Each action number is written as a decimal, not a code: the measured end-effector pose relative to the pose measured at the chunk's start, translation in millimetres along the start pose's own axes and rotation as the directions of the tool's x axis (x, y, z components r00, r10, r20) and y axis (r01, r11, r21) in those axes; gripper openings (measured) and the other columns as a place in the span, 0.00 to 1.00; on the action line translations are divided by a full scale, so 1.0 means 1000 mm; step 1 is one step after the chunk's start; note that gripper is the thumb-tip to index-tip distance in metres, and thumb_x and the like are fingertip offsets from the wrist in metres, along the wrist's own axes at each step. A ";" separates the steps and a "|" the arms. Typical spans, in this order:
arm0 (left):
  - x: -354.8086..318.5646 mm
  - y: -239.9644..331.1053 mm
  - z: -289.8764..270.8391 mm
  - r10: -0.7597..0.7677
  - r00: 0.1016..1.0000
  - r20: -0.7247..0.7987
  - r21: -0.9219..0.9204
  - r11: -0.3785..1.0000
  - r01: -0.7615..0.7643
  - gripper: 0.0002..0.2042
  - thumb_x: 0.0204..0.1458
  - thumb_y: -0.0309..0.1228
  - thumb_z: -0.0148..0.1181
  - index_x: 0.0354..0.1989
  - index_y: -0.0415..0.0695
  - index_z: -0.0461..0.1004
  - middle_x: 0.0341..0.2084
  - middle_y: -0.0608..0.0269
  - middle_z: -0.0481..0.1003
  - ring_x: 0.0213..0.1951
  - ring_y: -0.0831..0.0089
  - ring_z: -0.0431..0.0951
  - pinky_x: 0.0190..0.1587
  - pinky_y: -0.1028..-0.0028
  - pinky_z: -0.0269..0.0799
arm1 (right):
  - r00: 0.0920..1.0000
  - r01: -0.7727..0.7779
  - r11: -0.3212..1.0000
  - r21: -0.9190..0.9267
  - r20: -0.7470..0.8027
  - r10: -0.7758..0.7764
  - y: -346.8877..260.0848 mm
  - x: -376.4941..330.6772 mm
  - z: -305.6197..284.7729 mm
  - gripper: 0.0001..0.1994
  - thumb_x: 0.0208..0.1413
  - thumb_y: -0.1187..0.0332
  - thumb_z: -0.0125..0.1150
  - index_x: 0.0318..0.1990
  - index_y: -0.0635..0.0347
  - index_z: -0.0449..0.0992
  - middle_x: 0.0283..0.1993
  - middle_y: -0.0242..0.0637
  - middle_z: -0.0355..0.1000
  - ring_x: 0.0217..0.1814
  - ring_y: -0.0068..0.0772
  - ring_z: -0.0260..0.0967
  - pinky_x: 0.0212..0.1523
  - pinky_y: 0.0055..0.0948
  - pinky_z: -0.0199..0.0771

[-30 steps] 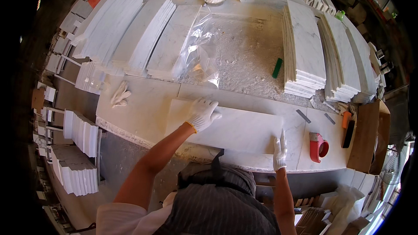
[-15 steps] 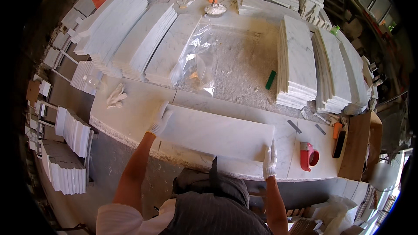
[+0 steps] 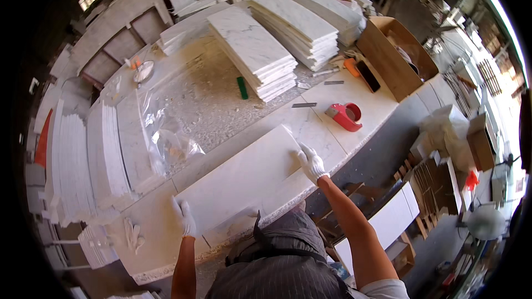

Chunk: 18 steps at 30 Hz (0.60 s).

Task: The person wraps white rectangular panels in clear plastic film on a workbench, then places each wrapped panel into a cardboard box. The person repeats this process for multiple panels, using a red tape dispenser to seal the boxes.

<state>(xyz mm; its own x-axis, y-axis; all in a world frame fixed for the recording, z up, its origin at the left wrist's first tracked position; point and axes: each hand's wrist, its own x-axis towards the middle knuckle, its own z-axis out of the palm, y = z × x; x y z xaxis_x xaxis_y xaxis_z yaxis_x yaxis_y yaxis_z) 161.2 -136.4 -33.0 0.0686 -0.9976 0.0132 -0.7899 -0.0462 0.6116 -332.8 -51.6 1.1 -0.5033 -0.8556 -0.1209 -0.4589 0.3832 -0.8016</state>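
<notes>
Between gloved hands [image 3: 249,194], pale flat marble slab [image 3: 244,180]

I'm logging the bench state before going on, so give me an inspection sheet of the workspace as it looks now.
Surface: long pale stone workbench, dusty, with grit in the middle.
Job's things: white slab lying flat near the bench's front edge, held at both ends.
Clutter: red tape dispenser, green marker, clear plastic sheet, spare gloves, open cardboard box, stacked marble tiles.
Hands: left hand, gloved, on the slab's left end; right hand, gloved, on its right end.
Cables: nothing seen.
Surroundings: more tile stacks to the left, boxes and shelving to the right.
</notes>
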 end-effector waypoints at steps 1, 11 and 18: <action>0.001 0.007 -0.005 0.014 1.000 0.007 0.093 0.996 -0.015 0.30 0.69 0.45 0.43 0.74 0.40 0.50 0.70 0.45 0.58 0.70 0.53 0.59 0.71 0.61 0.52 | 0.999 -0.016 0.999 -0.033 -0.045 0.015 0.002 -0.013 -0.004 0.26 0.65 0.55 0.51 0.66 0.60 0.66 0.61 0.57 0.68 0.62 0.60 0.66 0.62 0.46 0.66; 0.010 -0.007 -0.005 0.101 0.995 0.001 0.078 0.992 -0.101 0.30 0.70 0.45 0.43 0.72 0.37 0.51 0.68 0.36 0.58 0.66 0.48 0.65 0.66 0.60 0.62 | 0.829 -0.479 0.860 -0.177 -0.414 0.377 0.100 -0.320 -0.063 0.30 0.57 0.55 0.64 0.63 0.60 0.67 0.65 0.50 0.66 0.64 0.54 0.66 0.62 0.43 0.68; -0.011 0.072 -0.028 0.356 0.933 0.044 0.540 0.777 -0.323 0.29 0.65 0.38 0.51 0.71 0.39 0.55 0.64 0.38 0.63 0.63 0.45 0.66 0.63 0.56 0.64 | 0.035 -0.902 0.246 0.356 -0.506 0.862 0.230 -0.501 -0.038 0.40 0.54 0.47 0.66 0.68 0.65 0.63 0.68 0.58 0.62 0.70 0.58 0.61 0.67 0.44 0.64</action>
<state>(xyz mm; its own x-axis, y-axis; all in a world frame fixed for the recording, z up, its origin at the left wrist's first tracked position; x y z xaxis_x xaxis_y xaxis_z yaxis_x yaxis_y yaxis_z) 120.5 -127.2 32.8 -0.2445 -0.9498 0.1954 -0.9653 0.2576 0.0440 -214.3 478.4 -100.2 -0.7837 0.4764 -0.3986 0.6017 0.7417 -0.2965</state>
